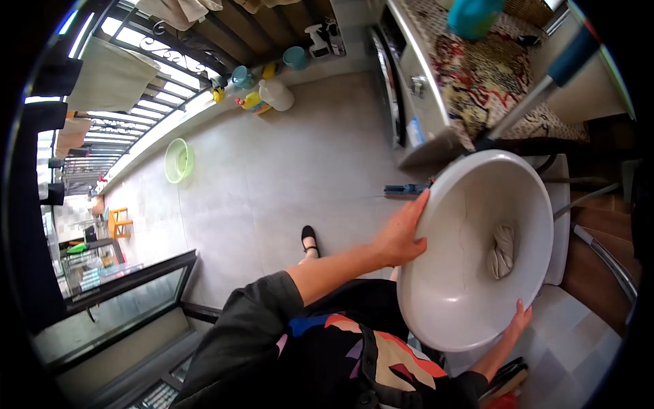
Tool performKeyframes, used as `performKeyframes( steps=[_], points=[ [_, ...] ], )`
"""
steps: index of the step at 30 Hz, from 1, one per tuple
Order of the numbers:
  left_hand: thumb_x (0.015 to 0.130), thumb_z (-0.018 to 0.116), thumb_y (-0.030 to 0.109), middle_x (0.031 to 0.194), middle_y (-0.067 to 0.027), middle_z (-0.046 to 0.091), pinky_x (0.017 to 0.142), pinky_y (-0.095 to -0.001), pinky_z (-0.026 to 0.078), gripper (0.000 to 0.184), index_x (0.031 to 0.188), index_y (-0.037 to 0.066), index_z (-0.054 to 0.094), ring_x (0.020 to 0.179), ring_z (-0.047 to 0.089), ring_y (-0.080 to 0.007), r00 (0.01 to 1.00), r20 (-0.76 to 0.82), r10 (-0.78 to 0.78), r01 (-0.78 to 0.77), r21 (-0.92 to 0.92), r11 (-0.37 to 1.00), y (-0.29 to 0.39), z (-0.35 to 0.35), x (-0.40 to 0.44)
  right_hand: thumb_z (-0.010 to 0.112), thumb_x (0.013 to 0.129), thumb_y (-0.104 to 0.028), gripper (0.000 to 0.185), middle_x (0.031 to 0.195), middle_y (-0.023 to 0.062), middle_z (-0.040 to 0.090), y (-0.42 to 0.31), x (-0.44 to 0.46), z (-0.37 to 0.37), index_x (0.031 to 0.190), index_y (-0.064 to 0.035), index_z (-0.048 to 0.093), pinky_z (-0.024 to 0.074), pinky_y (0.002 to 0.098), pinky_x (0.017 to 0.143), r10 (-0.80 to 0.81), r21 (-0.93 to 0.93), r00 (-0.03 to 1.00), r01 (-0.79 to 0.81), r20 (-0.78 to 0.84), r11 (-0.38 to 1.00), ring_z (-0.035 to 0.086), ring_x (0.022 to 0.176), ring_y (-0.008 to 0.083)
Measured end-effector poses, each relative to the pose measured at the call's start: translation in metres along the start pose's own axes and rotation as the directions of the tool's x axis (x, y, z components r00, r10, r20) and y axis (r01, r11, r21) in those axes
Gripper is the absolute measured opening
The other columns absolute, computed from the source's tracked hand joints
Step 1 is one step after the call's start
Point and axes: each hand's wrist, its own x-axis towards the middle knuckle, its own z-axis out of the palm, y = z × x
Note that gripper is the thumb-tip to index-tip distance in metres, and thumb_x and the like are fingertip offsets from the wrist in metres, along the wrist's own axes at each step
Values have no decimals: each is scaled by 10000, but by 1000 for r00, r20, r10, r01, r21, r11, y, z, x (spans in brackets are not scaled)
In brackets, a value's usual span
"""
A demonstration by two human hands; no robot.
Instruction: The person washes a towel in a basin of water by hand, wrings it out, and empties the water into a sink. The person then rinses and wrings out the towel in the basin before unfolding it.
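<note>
White basin (446,262), cloth (503,252) inside; left hand (402,235), right hand (519,318) clamped on rim. Step, apparently: carrying; next move needs steady support.

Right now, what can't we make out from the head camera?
All in the head view:
White basin: underside hidden by its own walls.
Right hand: partly hidden by the basin.
Pale cloth: full shape hidden in its folds.
Teal container: cut off by the top edge.
Yellow bottle: label too small to read.
</note>
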Motion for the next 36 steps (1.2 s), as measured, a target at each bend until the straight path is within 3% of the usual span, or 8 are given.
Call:
performKeyframes(
  steps=[7,15,20,22,25,28,31,36],
  points=[
    [678,557,76,1100,-224,417,851,-403,385,823,1357,55,91,997,444,-384,996,15,88,-87,-44,995,-81,-105,-60,585,787,-90,293,937,105,578,-19,-173,94,1041,28,499,464,310,704,161,115,986,-166,49,979,557,794,188],
    [658,543,71,1163,-231,420,890,-401,373,792,1351,51,161,1058,431,-381,913,-118,-390,404,141,904,-199,-229,-100,595,766,-81,300,939,124,577,12,-256,265,1019,43,493,450,327,739,143,5,985,-144,95,990,552,798,205],
    [635,550,68,1129,-230,466,894,-394,378,758,1326,59,236,1049,455,-372,818,-360,-448,524,144,840,-300,-281,-124,616,759,-137,306,942,137,583,23,-259,395,973,53,508,440,329,747,108,-26,980,-105,165,994,559,820,224],
    [628,554,67,1112,-229,483,890,-392,384,738,1310,59,272,1036,468,-371,769,-413,-488,570,96,816,-326,-302,-127,621,754,-153,352,954,163,580,16,-249,443,1006,58,496,437,334,753,59,-203,968,-8,244,979,561,839,236],
    [621,562,78,1012,-222,543,821,-394,429,634,1223,39,369,972,516,-368,730,-508,-456,555,51,831,-379,-326,-130,620,753,-165,382,960,183,577,14,-233,519,1030,62,487,432,347,760,-156,-157,939,212,307,964,561,857,261],
    [623,562,72,990,-220,555,807,-394,434,597,1193,32,386,952,530,-363,641,-552,-533,637,-6,771,-437,-341,-119,616,753,-176,400,970,203,573,-12,-225,586,1040,69,482,427,359,767,-186,-89,905,236,382,968,559,874,296],
    [623,564,70,984,-214,560,808,-391,434,555,1155,26,413,934,540,-355,543,-564,-622,677,-143,722,-503,-359,-92,609,757,-188,392,970,213,572,6,-192,671,1025,73,490,423,367,771,-302,-219,856,419,420,881,554,886,322],
    [633,571,59,966,-205,570,788,-372,446,503,1118,8,446,902,562,-319,562,-525,-639,606,-264,750,-625,-374,-52,610,756,-209,403,950,218,579,43,-156,773,1011,80,492,422,373,769,-342,-269,822,493,455,827,557,867,338]
  ],
)
